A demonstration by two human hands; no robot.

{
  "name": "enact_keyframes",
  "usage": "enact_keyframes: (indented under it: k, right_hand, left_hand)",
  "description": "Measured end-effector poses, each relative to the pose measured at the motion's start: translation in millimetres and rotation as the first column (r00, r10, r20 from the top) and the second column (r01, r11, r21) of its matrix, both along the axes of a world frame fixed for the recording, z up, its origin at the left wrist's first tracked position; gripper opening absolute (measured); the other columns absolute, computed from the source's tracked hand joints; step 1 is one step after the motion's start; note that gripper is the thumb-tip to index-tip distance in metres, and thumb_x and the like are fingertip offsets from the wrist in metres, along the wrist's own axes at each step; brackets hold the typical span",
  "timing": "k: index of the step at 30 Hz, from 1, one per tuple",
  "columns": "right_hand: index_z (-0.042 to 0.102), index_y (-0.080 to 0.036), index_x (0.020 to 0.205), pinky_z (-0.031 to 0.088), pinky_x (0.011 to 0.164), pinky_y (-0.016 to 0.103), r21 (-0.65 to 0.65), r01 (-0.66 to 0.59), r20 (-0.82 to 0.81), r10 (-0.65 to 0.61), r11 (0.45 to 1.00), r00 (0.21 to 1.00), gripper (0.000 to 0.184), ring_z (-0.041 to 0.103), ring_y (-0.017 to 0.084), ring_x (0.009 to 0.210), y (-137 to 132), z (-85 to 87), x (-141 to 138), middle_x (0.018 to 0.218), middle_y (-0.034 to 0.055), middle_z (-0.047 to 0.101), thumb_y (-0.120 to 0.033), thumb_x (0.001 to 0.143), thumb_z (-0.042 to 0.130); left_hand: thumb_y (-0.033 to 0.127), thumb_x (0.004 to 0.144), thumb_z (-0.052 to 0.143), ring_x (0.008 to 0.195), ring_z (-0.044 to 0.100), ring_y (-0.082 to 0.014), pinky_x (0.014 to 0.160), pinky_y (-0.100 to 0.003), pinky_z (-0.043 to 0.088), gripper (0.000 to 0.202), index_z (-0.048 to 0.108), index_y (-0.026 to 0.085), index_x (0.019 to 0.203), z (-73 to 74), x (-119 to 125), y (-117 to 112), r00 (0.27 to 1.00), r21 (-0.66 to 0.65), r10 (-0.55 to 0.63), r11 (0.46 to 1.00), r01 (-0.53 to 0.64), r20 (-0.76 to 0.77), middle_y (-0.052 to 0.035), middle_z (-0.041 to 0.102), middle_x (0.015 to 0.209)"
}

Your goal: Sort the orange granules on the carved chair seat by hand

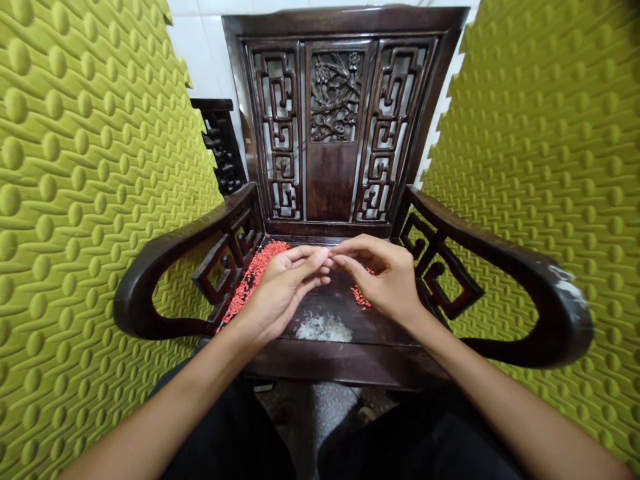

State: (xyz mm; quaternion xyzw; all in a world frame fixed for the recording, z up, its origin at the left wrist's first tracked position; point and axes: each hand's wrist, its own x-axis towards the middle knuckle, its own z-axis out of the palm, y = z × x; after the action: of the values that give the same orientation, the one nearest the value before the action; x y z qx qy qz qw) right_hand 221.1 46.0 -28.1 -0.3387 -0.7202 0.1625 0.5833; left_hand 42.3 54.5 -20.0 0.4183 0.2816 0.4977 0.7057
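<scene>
Half-closed, your left hand [285, 288] and right hand [383, 275] meet fingertip to fingertip over the carved chair's seat [325, 300], beside red granules [255, 273]; any held granule is too small to see.

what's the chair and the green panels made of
The chair looks like dark hardwood with a glossy lacquer, going by its carved lattice and pale chipped patch on one arm. The green panels look like matte foam, judging by moulded dimples and jigsaw edges, though the exact type is unclear.
</scene>
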Motion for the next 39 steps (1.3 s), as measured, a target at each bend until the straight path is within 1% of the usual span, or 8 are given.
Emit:
enact_keyframes:
  k: [4, 11, 16, 26, 29, 34, 37, 39]
  right_hand:
    - [0.077, -0.020, 0.098, 0.062, 0.075, 0.030, 0.004, 0.003, -0.013, -0.003, 1.000, 1.000, 0.007, 0.074, 0.015, 0.080, -1, 1.1, -1, 0.092, 0.0024, 0.078, -0.020, 0.092, 0.074]
    - [0.075, -0.020, 0.095, 0.057, 0.070, 0.028, 0.129, 0.044, 0.098, -0.057, 0.991, 0.994, 0.006, 0.071, 0.014, 0.076, -4, 5.6, 0, 0.087, 0.0016, 0.077, -0.016, 0.092, 0.072]
    - [0.073, -0.020, 0.094, 0.056, 0.069, 0.029, 0.144, 0.035, 0.106, -0.051, 0.989, 0.993, 0.005, 0.069, 0.014, 0.075, -4, 5.6, 0, 0.086, 0.0014, 0.075, -0.016, 0.092, 0.070]
    - [0.072, -0.021, 0.090, 0.057, 0.070, 0.032, 0.057, -0.067, 0.005, 0.067, 0.996, 0.998, 0.002, 0.070, 0.017, 0.078, -4, 4.0, 1, 0.086, 0.0036, 0.075, -0.019, 0.091, 0.073]
    - [0.072, -0.021, 0.088, 0.058, 0.071, 0.033, 0.041, -0.107, -0.028, 0.108, 0.993, 0.994, 0.004, 0.070, 0.017, 0.078, -3, 4.6, 0, 0.086, 0.0038, 0.075, -0.022, 0.091, 0.074]
    - [0.073, -0.021, 0.085, 0.058, 0.068, 0.031, 0.034, -0.172, -0.134, 0.175, 0.985, 0.976, 0.006, 0.069, 0.016, 0.078, -2, 4.8, -2, 0.082, 0.0029, 0.074, -0.024, 0.088, 0.078]
    - [0.073, -0.021, 0.083, 0.058, 0.067, 0.030, 0.025, -0.209, -0.170, 0.210, 0.978, 0.963, 0.009, 0.069, 0.015, 0.077, -1, 5.3, -3, 0.081, 0.0024, 0.074, -0.025, 0.087, 0.080]
    - [0.072, -0.021, 0.081, 0.059, 0.065, 0.030, 0.001, -0.222, -0.199, 0.218, 0.975, 0.955, 0.014, 0.069, 0.015, 0.075, -1, 6.0, -4, 0.080, 0.0024, 0.074, -0.030, 0.085, 0.082]
  left_hand:
    - [0.026, 0.079, 0.088, 0.082, 0.067, -0.0105, 0.078, -0.023, 0.057, 0.021, 0.078, 0.012, 0.090, -0.5, -1, -1, 1.000, 0.004, -0.016, 1.000, 0.016, 0.002, -0.0034, 0.073, 0.086]
    - [0.026, 0.080, 0.087, 0.081, 0.066, -0.0104, 0.078, -0.022, 0.057, 0.019, 0.077, 0.012, 0.089, 1.3, 1, -4, 1.000, 0.027, -0.010, 1.000, 0.010, -0.019, -0.0028, 0.073, 0.084]
    - [0.026, 0.081, 0.086, 0.082, 0.067, -0.0112, 0.079, -0.023, 0.055, 0.019, 0.077, 0.012, 0.089, 0.0, 3, -5, 0.999, 0.064, -0.007, 0.998, 0.010, -0.037, -0.0037, 0.073, 0.085]
    - [0.026, 0.078, 0.088, 0.081, 0.066, -0.0114, 0.079, -0.023, 0.054, 0.019, 0.078, 0.012, 0.086, 1.3, 3, -6, 0.998, 0.029, -0.056, 0.998, 0.055, 0.015, -0.0043, 0.073, 0.085]
    - [0.025, 0.076, 0.089, 0.080, 0.066, -0.0112, 0.078, -0.024, 0.054, 0.020, 0.078, 0.011, 0.085, 2.8, 3, -8, 0.994, -0.013, -0.091, 0.996, 0.091, 0.055, -0.0042, 0.072, 0.084]
    - [0.024, 0.073, 0.092, 0.082, 0.065, -0.0117, 0.080, -0.025, 0.056, 0.024, 0.077, 0.010, 0.085, 5.3, 3, -10, 0.977, -0.113, -0.155, 0.979, 0.172, 0.146, -0.0040, 0.070, 0.085]
    - [0.022, 0.075, 0.091, 0.081, 0.065, -0.0115, 0.079, -0.025, 0.056, 0.022, 0.076, 0.009, 0.086, 6.1, 2, -11, 0.971, -0.133, -0.166, 0.973, 0.189, 0.169, -0.0044, 0.070, 0.085]
    - [0.019, 0.079, 0.088, 0.080, 0.065, -0.0113, 0.079, -0.025, 0.057, 0.018, 0.076, 0.009, 0.087, 7.2, 2, -12, 0.968, -0.147, -0.174, 0.969, 0.201, 0.178, -0.0044, 0.069, 0.085]
